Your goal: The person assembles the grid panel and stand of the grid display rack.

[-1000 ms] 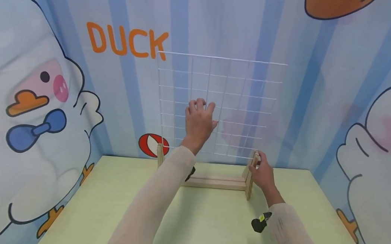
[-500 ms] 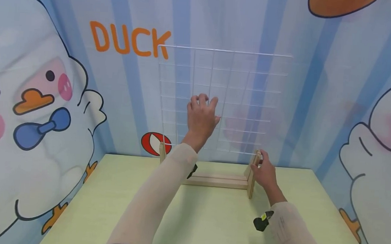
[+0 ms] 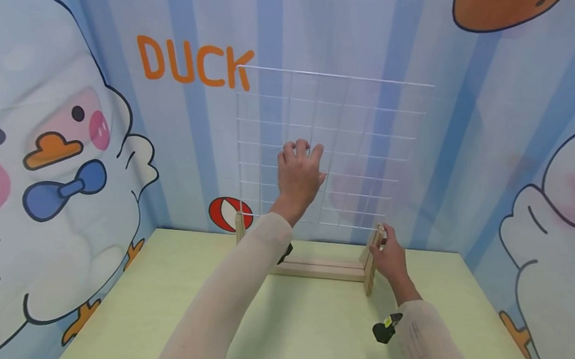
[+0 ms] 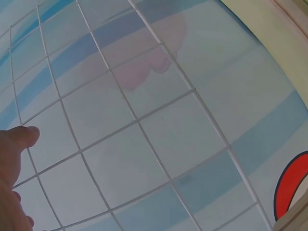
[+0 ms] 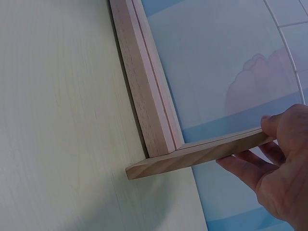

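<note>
Rising since a second ago: the top edge of the wire grid (image 3: 334,152), now sitting higher against the orange DUCK lettering (image 3: 200,64) at upper left of the frame. Both hands are keeping nearly the same places.

Left hand (image 3: 298,177), centre of frame: reaching up, fingers bending onto the grid's wires; I am reading this as a grip, though the fingertips are partly hidden.

Right hand (image 3: 390,257), right of centre: pinching the upper end of the right post (image 3: 373,264), thumb on one face, fingers on the other, as the right wrist view is showing me.

Wire grid, upper centre: standing roughly upright, appearing wider than tall, lower corners meeting the tops of the right post and the left post (image 3: 240,227). Whether they are seating in the wood, I cannot tell.

Governing relation, in my judgement: the grid is extending ahead of and above the right hand, its long axis running left to right, roughly parallel with the crossbar (image 3: 323,271). Left hand is lying nearer the grid's middle; right hand, nearer its lower right corner.

Crossbar, lower centre: joining the posts.

Surround: pale green table (image 3: 317,335) spreading across the bottom; blue-striped backdrop (image 3: 355,35) hanging behind.
</note>
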Available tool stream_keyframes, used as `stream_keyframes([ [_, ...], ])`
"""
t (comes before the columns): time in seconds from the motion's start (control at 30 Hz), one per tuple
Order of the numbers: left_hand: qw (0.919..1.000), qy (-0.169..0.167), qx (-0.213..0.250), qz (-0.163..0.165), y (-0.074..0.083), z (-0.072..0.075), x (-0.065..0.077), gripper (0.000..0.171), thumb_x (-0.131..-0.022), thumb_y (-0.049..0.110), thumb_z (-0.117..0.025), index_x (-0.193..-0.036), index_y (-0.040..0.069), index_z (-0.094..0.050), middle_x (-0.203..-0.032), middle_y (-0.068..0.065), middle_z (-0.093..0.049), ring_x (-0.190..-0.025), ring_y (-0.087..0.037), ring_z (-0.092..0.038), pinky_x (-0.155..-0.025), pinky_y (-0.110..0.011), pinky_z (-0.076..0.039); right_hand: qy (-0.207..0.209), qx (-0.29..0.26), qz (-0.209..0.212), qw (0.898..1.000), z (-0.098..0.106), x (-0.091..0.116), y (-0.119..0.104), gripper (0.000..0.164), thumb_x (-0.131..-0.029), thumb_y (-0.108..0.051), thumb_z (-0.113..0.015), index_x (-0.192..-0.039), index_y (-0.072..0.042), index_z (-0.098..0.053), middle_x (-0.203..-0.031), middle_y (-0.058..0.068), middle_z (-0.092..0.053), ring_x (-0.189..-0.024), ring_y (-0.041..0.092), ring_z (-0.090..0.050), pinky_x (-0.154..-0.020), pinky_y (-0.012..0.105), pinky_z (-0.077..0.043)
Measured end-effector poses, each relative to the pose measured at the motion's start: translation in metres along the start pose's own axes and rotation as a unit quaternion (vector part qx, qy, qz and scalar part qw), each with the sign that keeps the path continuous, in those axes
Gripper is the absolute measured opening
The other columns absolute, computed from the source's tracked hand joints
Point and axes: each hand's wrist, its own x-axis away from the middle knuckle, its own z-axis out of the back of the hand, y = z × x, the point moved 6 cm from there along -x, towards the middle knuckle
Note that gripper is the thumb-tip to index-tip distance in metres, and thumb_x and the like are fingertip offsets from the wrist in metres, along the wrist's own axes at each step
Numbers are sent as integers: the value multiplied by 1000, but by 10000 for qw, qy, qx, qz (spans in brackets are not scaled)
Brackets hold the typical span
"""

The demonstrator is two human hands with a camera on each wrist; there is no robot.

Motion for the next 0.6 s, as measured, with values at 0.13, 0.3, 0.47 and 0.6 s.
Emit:
stream_keyframes([
  [0.13, 10000, -49, -32, 30, 0, 2, 1, 57, -83, 48, -82, -129, 22, -61, -125, -7, -59, -119, -31, -54, -96, -42, -52, 12, 19, 46, 10000, -1, 1, -2, 68, -104, -13, -51, -161, -10, -14, -147, 35, -46, -130, 52, -53, -102, 63, -49],
  [0.3, 9996, -243, 55, 132, -2, -1, 5, 57, -86, 48, -79, -133, 22, -60, -129, -8, -59, -121, -31, -53, -98, -42, -52, -7, 37, 19, 10000, 0, 1, 0, 68, -104, -14, -50, -161, -10, -13, -148, 35, -46, -130, 52, -53, -102, 63, -49],
  [0.47, 9999, -124, 70, 58, -3, -3, 6, 57, -86, 47, -79, -133, 22, -61, -128, -8, -59, -121, -31, -53, -97, -42, -52, 21, 37, -10, 10000, 1, 0, 0, 69, -104, -14, -51, -161, -10, -13, -148, 36, -45, -130, 53, -53, -102, 64, -49],
  [0.6, 9999, -56, 105, 36, -3, -3, 5, 56, -85, 46, -80, -132, 22, -62, -127, -8, -59, -121, -31, -53, -96, -42, -53, 24, 11, -32, 10000, 0, 0, 0, 68, -104, -14, -51, -161, -11, -13, -148, 35, -45, -131, 52, -52, -102, 64, -48],
])
